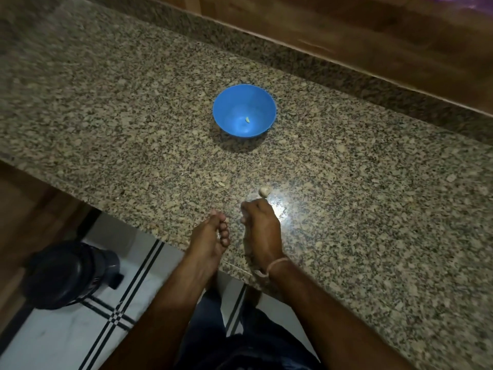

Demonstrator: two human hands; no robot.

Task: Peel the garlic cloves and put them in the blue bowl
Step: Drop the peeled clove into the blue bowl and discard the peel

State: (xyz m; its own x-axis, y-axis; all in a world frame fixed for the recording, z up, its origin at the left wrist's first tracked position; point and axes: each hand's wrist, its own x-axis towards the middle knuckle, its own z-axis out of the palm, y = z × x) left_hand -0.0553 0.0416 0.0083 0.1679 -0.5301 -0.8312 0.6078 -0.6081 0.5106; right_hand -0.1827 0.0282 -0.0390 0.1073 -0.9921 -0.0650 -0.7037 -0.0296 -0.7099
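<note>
- Head view: a speckled granite counter point(106, 116) runs across the scene from near right to far left, with a wooden surface point(386, 30) beyond its far edge.
- The blue bowl point(231, 104) stands upright on the counter, well beyond both hands, and one small pale peeled clove point(247, 119) lies on its floor.
- An unpeeled garlic piece point(265, 191) sits on the counter between the bowl and the hands, at the edge of a bright glare patch.
- The right hand point(262, 228) is over the near part of the counter, back of the hand up, fingers curled downward. Its foremost knuckles are just near of the garlic piece (whether they touch it is unclear, as the hand is blurred). I cannot tell if anything is inside the curl.
- A thin thread band point(277, 263) circles the right wrist.
- The left hand point(210, 236) is just left of the right one, over the counter's near edge, its fingers folded in toward the thumb. Nothing between them is visible, so I cannot tell whether it holds something.
- On the tiled floor point(66, 337) to the left, below the counter, stands a dark round container point(69, 273).
</note>
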